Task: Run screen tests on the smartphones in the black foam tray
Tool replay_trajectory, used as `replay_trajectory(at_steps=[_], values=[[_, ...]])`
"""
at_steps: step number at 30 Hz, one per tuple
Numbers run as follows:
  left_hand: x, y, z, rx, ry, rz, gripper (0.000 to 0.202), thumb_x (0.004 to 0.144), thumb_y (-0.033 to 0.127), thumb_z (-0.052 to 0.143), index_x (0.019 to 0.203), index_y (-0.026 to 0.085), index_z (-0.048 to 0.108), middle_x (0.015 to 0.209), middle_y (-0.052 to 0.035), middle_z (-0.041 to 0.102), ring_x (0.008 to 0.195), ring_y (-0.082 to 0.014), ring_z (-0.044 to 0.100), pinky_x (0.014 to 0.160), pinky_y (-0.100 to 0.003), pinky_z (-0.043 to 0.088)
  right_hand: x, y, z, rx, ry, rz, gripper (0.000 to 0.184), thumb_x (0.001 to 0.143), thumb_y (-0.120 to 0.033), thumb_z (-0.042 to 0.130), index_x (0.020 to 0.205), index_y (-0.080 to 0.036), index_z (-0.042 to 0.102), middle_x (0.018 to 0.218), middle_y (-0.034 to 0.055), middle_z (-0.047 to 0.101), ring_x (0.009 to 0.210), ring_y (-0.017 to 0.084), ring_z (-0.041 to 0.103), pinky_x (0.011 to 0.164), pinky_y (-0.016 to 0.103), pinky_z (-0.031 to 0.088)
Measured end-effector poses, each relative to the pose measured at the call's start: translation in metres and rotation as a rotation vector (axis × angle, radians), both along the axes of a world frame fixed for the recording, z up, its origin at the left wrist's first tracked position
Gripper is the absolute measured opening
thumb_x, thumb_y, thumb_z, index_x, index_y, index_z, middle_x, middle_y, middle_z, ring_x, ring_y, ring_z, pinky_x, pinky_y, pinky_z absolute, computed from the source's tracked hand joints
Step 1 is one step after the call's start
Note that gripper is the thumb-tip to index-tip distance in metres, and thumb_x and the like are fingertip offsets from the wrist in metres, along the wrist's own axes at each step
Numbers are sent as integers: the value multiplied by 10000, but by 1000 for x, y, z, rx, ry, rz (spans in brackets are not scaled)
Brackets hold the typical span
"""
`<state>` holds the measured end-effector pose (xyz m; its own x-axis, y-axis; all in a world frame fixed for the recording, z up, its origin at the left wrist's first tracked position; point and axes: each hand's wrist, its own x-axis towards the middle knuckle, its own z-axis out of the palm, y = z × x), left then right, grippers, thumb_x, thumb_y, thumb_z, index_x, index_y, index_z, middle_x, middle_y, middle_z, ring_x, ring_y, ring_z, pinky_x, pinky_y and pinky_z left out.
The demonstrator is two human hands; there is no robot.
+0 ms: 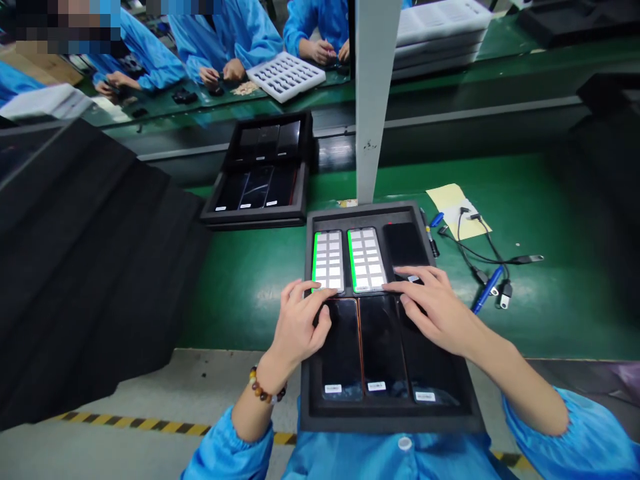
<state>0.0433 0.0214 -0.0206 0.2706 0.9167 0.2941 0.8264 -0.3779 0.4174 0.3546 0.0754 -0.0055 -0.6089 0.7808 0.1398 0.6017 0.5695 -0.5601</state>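
A black foam tray [390, 423] in front of me holds several smartphones in two rows. In the far row, a left phone [329, 257] and a middle phone [367, 257] are lit with white and grey blocks and a green left edge. Beside them lies a dark-screened phone [405, 243]. Nearer me are dark phones [383, 340] with small white labels. My left hand [303, 320], fingers apart, has its fingertips at the lower end of the left lit phone. Open as well, my right hand [435, 307] reaches the middle phone's lower right corner with a fingertip, partly covering the dark phone.
Another black tray of phones [255, 217] sits at back left, near stacked black foam trays [90, 267]. A grey post [370, 100] rises behind my tray. Cables [467, 253], a blue pen [487, 290] and yellow paper [443, 195] lie right. Co-workers' hands [220, 72] work across the bench.
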Motion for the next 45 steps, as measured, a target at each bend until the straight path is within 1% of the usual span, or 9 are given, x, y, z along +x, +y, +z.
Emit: replay_trajectory(at_steps=[5, 10, 15, 20, 28, 33, 37, 40, 45], values=[[6, 11, 0, -11, -32, -109, 335, 1021, 173, 500, 1293, 229, 688, 1151, -62, 799, 1221, -287, 648, 1188, -538, 361, 9, -1, 1, -10, -5, -31, 355, 1091, -213, 439, 1318, -248, 710, 1311, 127, 758, 1428, 326, 581, 1144, 588, 404], [1, 22, 2, -66, -37, -135, 367, 1037, 181, 485, 1343, 250, 675, 1203, -51, 791, 1270, -279, 620, 1216, -548, 338, 3, 8, -1, -22, -20, -36, 360, 1092, -216, 440, 1338, -225, 703, 1331, 128, 757, 1439, 318, 572, 1162, 581, 402], [-5, 37, 3, -158, -21, -149, 457, 1052, 200, 451, 1478, 276, 601, 1298, -40, 769, 1356, -271, 573, 1269, -562, 282, -4, 30, -7, -36, -52, -53, 392, 1098, -229, 411, 1378, -227, 685, 1388, 117, 735, 1471, 318, 537, 1186, 583, 389], [-6, 57, 4, -222, -11, -150, 457, 1042, 200, 446, 1462, 283, 604, 1359, -30, 746, 1403, -263, 543, 1309, -561, 248, -12, 57, -11, -16, -107, -44, 422, 1113, -278, 382, 1421, -209, 662, 1426, 124, 720, 1469, 330, 535, 1193, 581, 385], [-4, 99, 2, -228, 33, -133, 464, 1033, 217, 433, 1467, 267, 591, 1387, -34, 734, 1408, -256, 549, 1341, -558, 219, -25, 97, -17, 18, -149, -71, 446, 1095, -282, 386, 1440, -174, 649, 1444, 148, 710, 1470, 344, 523, 1205, 579, 375], [0, 126, -1, -206, 35, -99, 442, 1038, 211, 426, 1446, 265, 588, 1427, -31, 715, 1403, -248, 551, 1339, -550, 220, -30, 116, -24, 9, -146, -88, 453, 1074, -269, 395, 1449, -196, 638, 1450, 127, 715, 1456, 348, 522, 1200, 600, 366], [4, 138, -4, -190, 42, -72, 435, 1028, 204, 434, 1426, 263, 599, 1402, -26, 731, 1381, -248, 569, 1345, -545, 218, -34, 123, -27, 11, -141, -103, 450, 1059, -268, 413, 1441, -194, 638, 1438, 132, 720, 1452, 355, 519, 1187, 606, 368], [2, 135, -6, -146, 79, -17, 419, 1031, 196, 431, 1402, 263, 615, 1349, -23, 758, 1359, -251, 584, 1349, -543, 212, -46, 124, -25, 0, -132, -69, 454, 1057, -265, 407, 1442, -185, 633, 1455, 142, 705, 1448, 351, 517, 1194, 604, 356], [-7, 120, -8, -56, 188, 174, 372, 1019, 174, 456, 1326, 240, 655, 1247, -39, 798, 1328, -305, 592, 1341, -587, 199, -76, 125, -20, -23, -130, 12, 448, 1051, -260, 404, 1418, -162, 643, 1438, 142, 717, 1454, 345, 513, 1191, 585, 353]])
